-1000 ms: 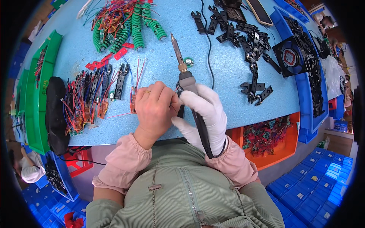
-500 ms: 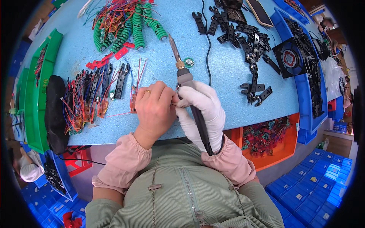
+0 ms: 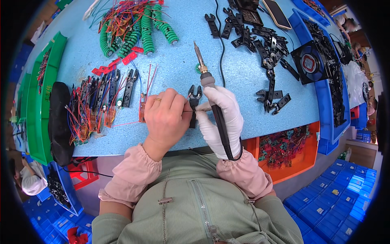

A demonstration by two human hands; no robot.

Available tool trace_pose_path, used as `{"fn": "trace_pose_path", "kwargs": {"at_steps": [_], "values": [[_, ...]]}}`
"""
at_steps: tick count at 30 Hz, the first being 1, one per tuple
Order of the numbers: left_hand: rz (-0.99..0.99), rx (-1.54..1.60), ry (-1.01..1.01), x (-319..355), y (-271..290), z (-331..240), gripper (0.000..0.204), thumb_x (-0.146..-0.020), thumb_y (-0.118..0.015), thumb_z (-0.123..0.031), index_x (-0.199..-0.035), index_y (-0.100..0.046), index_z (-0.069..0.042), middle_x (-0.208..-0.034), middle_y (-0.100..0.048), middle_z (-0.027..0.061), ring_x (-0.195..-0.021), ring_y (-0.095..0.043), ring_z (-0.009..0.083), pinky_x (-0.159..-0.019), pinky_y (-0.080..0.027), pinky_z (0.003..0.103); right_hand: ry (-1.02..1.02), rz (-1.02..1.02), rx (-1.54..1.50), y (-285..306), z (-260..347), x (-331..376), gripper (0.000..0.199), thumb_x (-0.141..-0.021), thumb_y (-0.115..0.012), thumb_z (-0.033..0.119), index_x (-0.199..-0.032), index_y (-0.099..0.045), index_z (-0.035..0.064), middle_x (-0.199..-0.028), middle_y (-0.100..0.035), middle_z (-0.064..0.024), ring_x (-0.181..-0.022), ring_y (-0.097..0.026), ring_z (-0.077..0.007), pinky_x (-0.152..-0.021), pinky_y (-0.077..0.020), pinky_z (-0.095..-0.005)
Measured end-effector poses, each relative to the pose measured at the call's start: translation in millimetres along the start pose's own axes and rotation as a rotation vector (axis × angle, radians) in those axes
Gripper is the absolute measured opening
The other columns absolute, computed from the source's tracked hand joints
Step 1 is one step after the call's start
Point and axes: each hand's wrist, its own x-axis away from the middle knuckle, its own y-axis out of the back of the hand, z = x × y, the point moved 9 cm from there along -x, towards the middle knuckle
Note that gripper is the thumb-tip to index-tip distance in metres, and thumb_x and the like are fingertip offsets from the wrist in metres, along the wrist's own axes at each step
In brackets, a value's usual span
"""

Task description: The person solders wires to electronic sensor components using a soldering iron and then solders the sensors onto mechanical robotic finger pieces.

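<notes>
My right hand [image 3: 226,124], in a white glove, is wrapped round a soldering iron [image 3: 219,116], whose metal tip points up and away from me. Bare and curled closed, my left hand [image 3: 165,118] meets it almost fingertip to fingertip. A thin dark wire [image 3: 192,111] stretches between the two sets of fingertips. Beneath it lies a black forked plastic piece [image 3: 194,99], its prongs facing away and its lower part partly hidden by my left fingers. A small round green part [image 3: 198,68] shows behind the iron.
To the left lie several black pieces wired to small boards [image 3: 97,95]. Green coiled springs [image 3: 147,32] and red wires are farther off. Black forked parts [image 3: 268,61] pile up at right, beside a fan [image 3: 310,63] and a blue bin [image 3: 341,132]. An orange drawer [image 3: 280,175] sits below the table edge.
My right hand and the soldering iron have shifted slightly right, with the tip a little nearer. The black forked piece now shows between my hands.
</notes>
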Motion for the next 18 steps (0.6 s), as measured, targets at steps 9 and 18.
{"fn": "trace_pose_path", "kwargs": {"at_steps": [9, 18], "values": [[-0.003, 0.076, 0.073, -8.7, 11.2, -1.0, 0.019, -0.071, -0.073, -0.004, -0.088, -0.066, -0.009, -0.093, -0.061, 0.0033, -0.072, -0.056, 0.0208, -0.073, -0.045, 0.031, 0.047, -0.014, 0.039, 1.2, -1.9, -2.7, 0.058, -0.069, -0.065, -0.013, -0.123, -0.064, 0.0076, -0.122, -0.063, -0.0117, -0.091, -0.064, -0.0219, -0.08, -0.0518, -0.0299], [0.143, 0.554, 0.237, -3.4, -2.3, 15.8, 0.014, -0.072, -0.076, -0.005, -0.084, -0.071, -0.009, -0.098, -0.063, 0.0021, -0.074, -0.058, 0.0189, -0.07, -0.045, 0.032, -0.087, -0.024, -0.114, 4.9, -18.4, -9.3, 0.06, -0.071, -0.064, -0.019, -0.126, -0.062, 0.0048, -0.123, -0.061, -0.01, -0.084, -0.066, -0.0166, -0.076, -0.0536, -0.0264]]}}
